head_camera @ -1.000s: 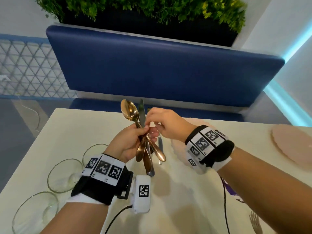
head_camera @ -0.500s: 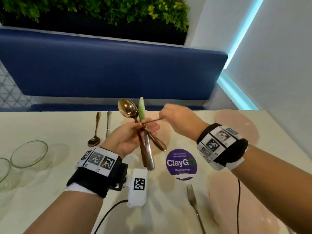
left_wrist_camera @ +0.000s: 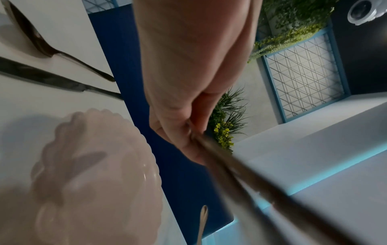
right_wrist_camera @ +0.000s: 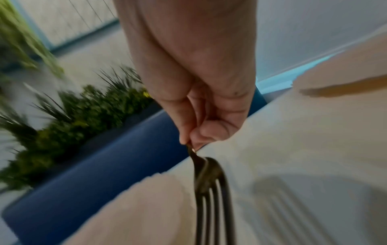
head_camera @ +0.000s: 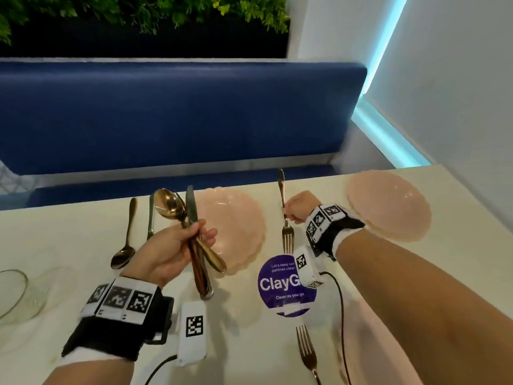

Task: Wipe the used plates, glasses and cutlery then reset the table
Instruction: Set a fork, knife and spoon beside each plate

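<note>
My left hand [head_camera: 180, 243] grips a bundle of cutlery [head_camera: 194, 237] upright above the table: a gold spoon [head_camera: 168, 204], a knife [head_camera: 191, 201] and other handles; the blurred handles [left_wrist_camera: 240, 167] also show in the left wrist view. My right hand [head_camera: 294, 208] pinches a fork [head_camera: 287, 234] by its handle, tines toward me, just right of a pink scalloped plate [head_camera: 236, 226]. The fork's tines [right_wrist_camera: 211, 195] hang below the fingers in the right wrist view. A spoon [head_camera: 125, 245] and knife [head_camera: 150, 215] lie left of that plate.
A second pink plate [head_camera: 388, 204] sits at the far right. Another fork [head_camera: 306, 351] lies near me below a purple ClayGo sticker [head_camera: 283, 287]. Glass bowls [head_camera: 11, 293] stand at the left edge. A blue bench [head_camera: 180, 115] runs behind the table [head_camera: 69, 245].
My right hand drew a fork out of the bundle and carried it right, past the pink plate. The left hand stayed raised with the remaining cutlery. The view swung right.
</note>
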Action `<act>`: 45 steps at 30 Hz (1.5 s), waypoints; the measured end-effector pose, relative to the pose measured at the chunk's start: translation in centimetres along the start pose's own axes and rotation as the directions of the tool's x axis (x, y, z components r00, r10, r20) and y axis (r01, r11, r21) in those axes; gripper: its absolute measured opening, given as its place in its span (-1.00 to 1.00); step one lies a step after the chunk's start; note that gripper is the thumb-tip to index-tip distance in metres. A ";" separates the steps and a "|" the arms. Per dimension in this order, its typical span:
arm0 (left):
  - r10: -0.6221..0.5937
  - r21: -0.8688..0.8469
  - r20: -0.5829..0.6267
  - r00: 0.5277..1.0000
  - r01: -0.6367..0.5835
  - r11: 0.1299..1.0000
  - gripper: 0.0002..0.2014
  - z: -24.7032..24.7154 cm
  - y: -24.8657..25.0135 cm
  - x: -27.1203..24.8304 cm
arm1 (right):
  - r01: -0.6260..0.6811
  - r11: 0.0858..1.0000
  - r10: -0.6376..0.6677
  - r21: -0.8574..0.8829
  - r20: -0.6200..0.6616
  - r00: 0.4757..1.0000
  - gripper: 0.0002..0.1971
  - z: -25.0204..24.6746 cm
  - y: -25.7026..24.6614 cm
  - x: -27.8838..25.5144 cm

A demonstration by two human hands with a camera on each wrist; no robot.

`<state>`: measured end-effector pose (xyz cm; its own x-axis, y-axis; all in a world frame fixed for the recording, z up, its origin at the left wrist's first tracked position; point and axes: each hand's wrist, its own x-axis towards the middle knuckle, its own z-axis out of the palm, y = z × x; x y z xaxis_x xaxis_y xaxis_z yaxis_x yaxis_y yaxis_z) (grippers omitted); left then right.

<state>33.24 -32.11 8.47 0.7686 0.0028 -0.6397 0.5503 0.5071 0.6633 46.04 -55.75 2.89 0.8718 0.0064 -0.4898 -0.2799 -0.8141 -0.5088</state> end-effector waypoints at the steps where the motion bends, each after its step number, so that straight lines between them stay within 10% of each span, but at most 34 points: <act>1: -0.002 0.003 0.002 1.000 0.002 1.000 -0.78 -0.3 0.2 0.6 | -0.026 0.996 0.026 -0.083 0.008 1.000 -0.87 0.9 0.2 1.1; 11: -0.023 0.025 0.009 1.000 0.022 0.999 -0.70 -1.3 1.1 4.7 | -0.099 0.995 0.097 0.026 0.082 0.992 -0.80 3.6 0.5 6.1; 18: -0.028 0.006 0.039 0.999 0.028 1.000 -0.71 -1.4 0.9 5.2 | -0.037 0.903 0.061 -0.429 0.043 0.997 -0.63 4.2 -0.9 6.2; 23: -0.049 -0.036 0.092 0.995 0.053 0.998 -0.71 -1.2 0.6 5.0 | -0.106 0.972 0.101 -0.212 -0.032 0.994 -0.78 4.2 -0.7 5.8; 28: -0.046 -0.046 0.140 0.989 0.053 0.998 -0.77 0.5 -0.1 4.5 | 0.180 0.966 -0.228 -0.185 -0.281 0.932 -0.82 0.5 -2.8 1.0; 34: -0.016 -0.008 0.227 0.974 0.019 1.000 -0.90 6.2 -2.3 3.1 | 0.593 0.787 -0.609 -0.171 -0.054 0.792 -0.87 -2.8 -3.4 -10.0; 45: 0.041 0.068 0.348 0.937 -0.068 0.995 -0.78 17.4 -10.2 -3.9 | 0.296 0.910 -0.343 0.289 0.127 0.931 -0.70 -6.9 8.6 -19.2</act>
<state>30.35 -52.27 10.95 0.8558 -0.2767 -0.4371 0.5173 0.4463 0.7302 29.69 -66.93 12.81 0.8562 0.3592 -0.3713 -0.1127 -0.5716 -0.8127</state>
